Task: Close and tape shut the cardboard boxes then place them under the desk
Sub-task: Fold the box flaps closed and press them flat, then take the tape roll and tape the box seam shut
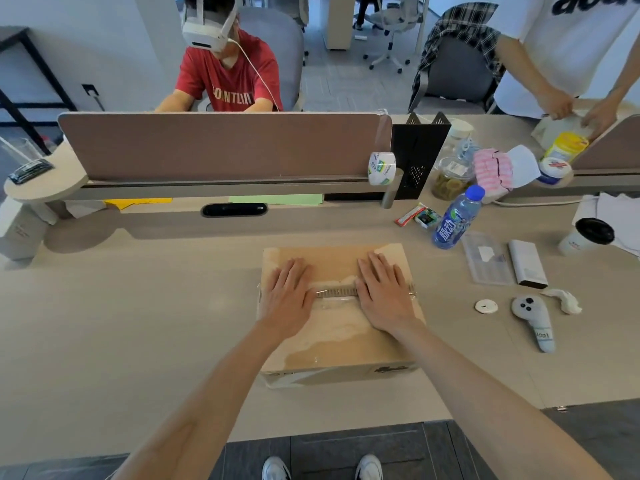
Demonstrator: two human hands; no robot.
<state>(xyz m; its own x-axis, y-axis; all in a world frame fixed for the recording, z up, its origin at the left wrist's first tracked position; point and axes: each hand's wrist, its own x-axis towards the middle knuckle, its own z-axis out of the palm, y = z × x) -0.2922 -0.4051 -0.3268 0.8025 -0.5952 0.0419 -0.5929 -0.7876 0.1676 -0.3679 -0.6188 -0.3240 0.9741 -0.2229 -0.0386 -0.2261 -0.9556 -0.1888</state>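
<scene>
On the bench (pixel 138 323), just in front of you and on your side of the brown divider panel (pixel 221 147), sits the cardboard box (pixel 336 344) with its flaps folded down. Your left hand (pixel 289 296) and right hand (pixel 384 292) lie flat on the lid, fingers spread and palms down, gripping nothing; between them runs a strip of clear tape (pixel 336 301) across the seam, with a grey printed band showing through it. By the look of things you are pressing the tape down, so the sealing step seems close to finished for this box. Next, judge whether the strip reaches over both side edges; if it does not, you will need the tape roll (pixel 381 168), which rests at the right end of the divider panel, well away from the box. Once sealed, take the box by its sides and lower it under the bench, near your shoes (pixel 322 467).
</scene>
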